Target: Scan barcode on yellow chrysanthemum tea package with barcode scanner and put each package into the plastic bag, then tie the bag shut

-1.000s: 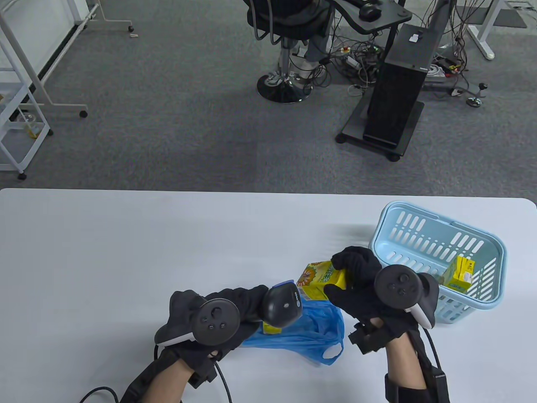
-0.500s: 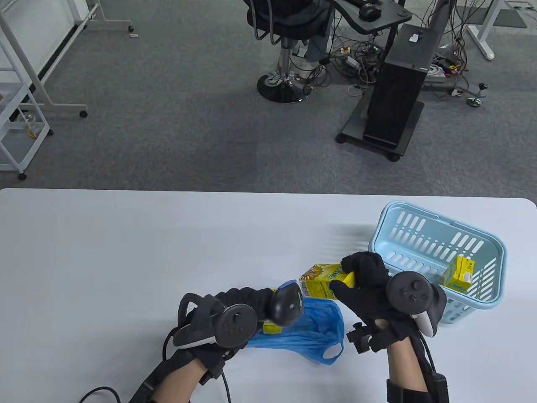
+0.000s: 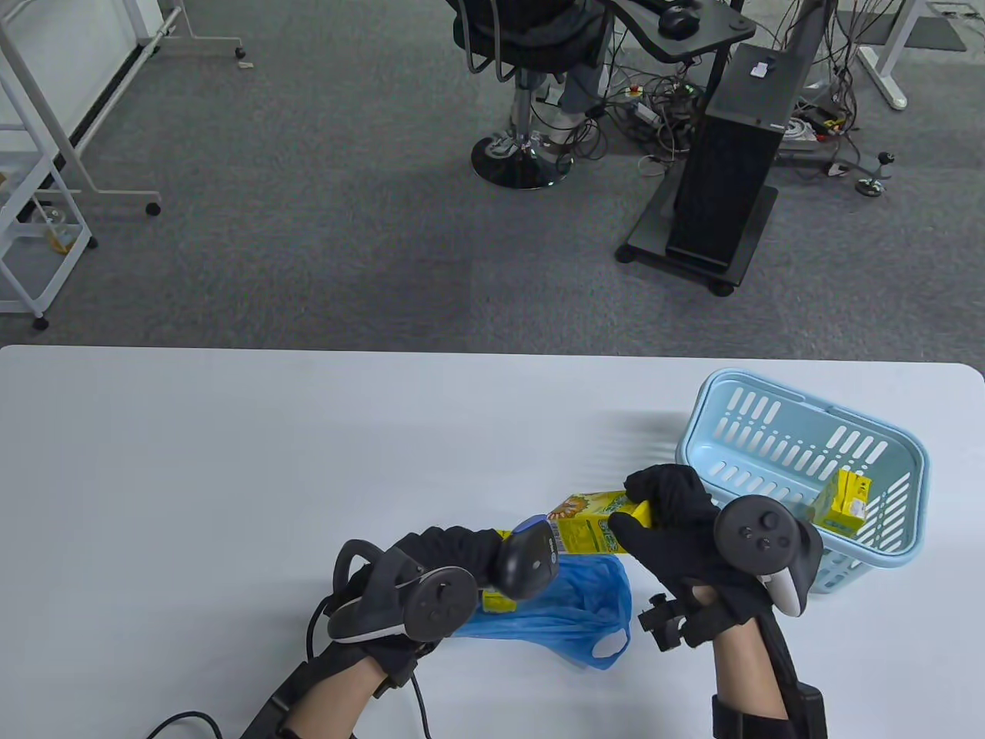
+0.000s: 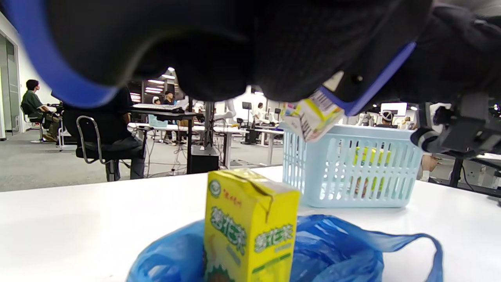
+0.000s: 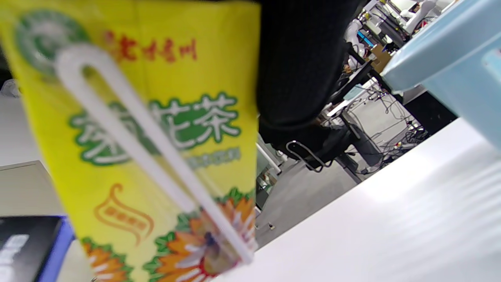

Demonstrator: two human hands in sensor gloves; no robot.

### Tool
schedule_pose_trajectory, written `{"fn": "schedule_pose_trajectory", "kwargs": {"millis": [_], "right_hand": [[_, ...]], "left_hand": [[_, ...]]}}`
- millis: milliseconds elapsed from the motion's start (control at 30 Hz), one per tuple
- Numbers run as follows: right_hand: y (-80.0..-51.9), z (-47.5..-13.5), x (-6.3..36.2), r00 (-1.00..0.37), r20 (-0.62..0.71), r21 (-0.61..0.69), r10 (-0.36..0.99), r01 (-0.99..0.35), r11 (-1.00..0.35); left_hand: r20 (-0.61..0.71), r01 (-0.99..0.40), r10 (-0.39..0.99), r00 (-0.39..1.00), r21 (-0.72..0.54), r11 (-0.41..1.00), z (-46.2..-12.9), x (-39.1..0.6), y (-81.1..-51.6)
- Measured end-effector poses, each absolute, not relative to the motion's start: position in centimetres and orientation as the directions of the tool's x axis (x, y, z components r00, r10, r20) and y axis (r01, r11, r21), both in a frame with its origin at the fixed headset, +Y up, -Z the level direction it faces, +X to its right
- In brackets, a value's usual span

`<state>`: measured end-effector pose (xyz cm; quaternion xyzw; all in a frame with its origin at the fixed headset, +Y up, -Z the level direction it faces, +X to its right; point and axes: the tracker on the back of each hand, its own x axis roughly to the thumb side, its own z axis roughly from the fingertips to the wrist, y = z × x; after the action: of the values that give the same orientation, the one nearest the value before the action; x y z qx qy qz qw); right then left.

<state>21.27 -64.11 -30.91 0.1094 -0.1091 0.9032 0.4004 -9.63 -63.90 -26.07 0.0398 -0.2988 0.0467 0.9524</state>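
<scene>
My right hand [image 3: 650, 516] grips a yellow chrysanthemum tea package [image 3: 589, 523] above the table, its side turned toward the scanner; the carton [image 5: 148, 149] fills the right wrist view, straw attached. My left hand [image 3: 454, 550] holds the black barcode scanner [image 3: 527, 562], whose head nearly touches the package's end. Its black and blue body [image 4: 235, 43] covers the top of the left wrist view. Below it a second yellow package [image 4: 250, 227] stands upright in the blue plastic bag [image 4: 332, 250]. The bag [image 3: 569, 608] lies crumpled on the table between my hands.
A light blue slotted basket [image 3: 885, 450] stands at the right on the white table [image 3: 231, 462] with another yellow package [image 3: 846, 500] inside. A black cable [image 3: 181, 720] trails from my left arm near the front edge. Beyond the table are an office chair and desk stand.
My left hand moved the scanner right and slightly up to the package. My right hand shifted right and turned the package so its printed side faces the scanner.
</scene>
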Motion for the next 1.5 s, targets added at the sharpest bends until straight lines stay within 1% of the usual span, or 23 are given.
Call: {"fn": "schedule_pose_trajectory", "kwargs": {"millis": [100, 200, 300, 433, 567, 700, 767, 867, 1100, 1267, 1433, 1500], "right_hand": [[-64.1, -30.9, 21.3, -0.655, 0.294, -0.105, 0.696, -0.746, -0.657], [-64.0, -30.9, 21.4, -0.672, 0.299, -0.103, 0.678, -0.729, -0.677], [-64.3, -31.1, 21.3, -0.678, 0.306, -0.068, 0.668, -0.715, -0.695], [-65.0, -31.4, 20.6, -0.705, 0.304, -0.011, 0.641, -0.675, -0.737], [-66.4, -31.9, 19.6, -0.750, 0.290, 0.073, 0.595, -0.603, -0.795], [-68.2, -32.5, 18.8, -0.746, 0.275, 0.167, 0.607, -0.584, -0.794], [-69.0, -32.7, 18.3, -0.753, 0.273, 0.182, 0.599, -0.571, -0.800], [-69.6, -32.7, 17.5, -0.790, 0.270, 0.147, 0.551, -0.532, -0.834], [-70.4, -32.5, 16.2, -0.895, 0.294, 0.094, 0.336, -0.323, -0.942], [-70.0, -32.3, 15.8, -0.891, 0.312, 0.105, 0.330, -0.313, -0.944], [-70.5, -32.3, 15.2, -0.912, 0.321, 0.087, 0.255, -0.239, -0.967], [-70.6, -32.2, 15.1, -0.910, 0.326, 0.081, 0.256, -0.243, -0.967]], "left_hand": [[0.567, -0.099, 0.063, 0.821, 0.033, 0.995, -26.2, -9.6, -64.0], [0.563, -0.124, 0.093, 0.821, 0.017, 0.992, -26.2, -9.8, -63.7], [0.544, -0.150, 0.117, 0.831, 0.016, 0.988, -26.3, -10.4, -63.2], [0.522, -0.114, 0.082, 0.849, 0.029, 0.993, -26.2, -11.0, -62.6], [0.514, -0.130, 0.107, 0.851, 0.010, 0.991, -26.3, -11.5, -62.3], [0.496, -0.131, 0.117, 0.860, -0.006, 0.991, -26.6, -11.9, -62.2], [0.495, -0.132, 0.119, 0.861, -0.009, 0.991, -26.7, -12.0, -62.3], [0.494, -0.128, 0.118, 0.861, -0.013, 0.992, -26.7, -12.1, -62.2], [0.498, -0.132, 0.124, 0.858, -0.020, 0.991, -26.7, -12.2, -62.2], [0.493, -0.134, 0.130, 0.860, -0.026, 0.991, -26.7, -12.3, -62.2], [0.494, -0.133, 0.130, 0.860, -0.030, 0.991, -26.7, -12.4, -62.2], [0.493, -0.133, 0.131, 0.860, -0.031, 0.991, -26.7, -12.4, -62.2]]}}
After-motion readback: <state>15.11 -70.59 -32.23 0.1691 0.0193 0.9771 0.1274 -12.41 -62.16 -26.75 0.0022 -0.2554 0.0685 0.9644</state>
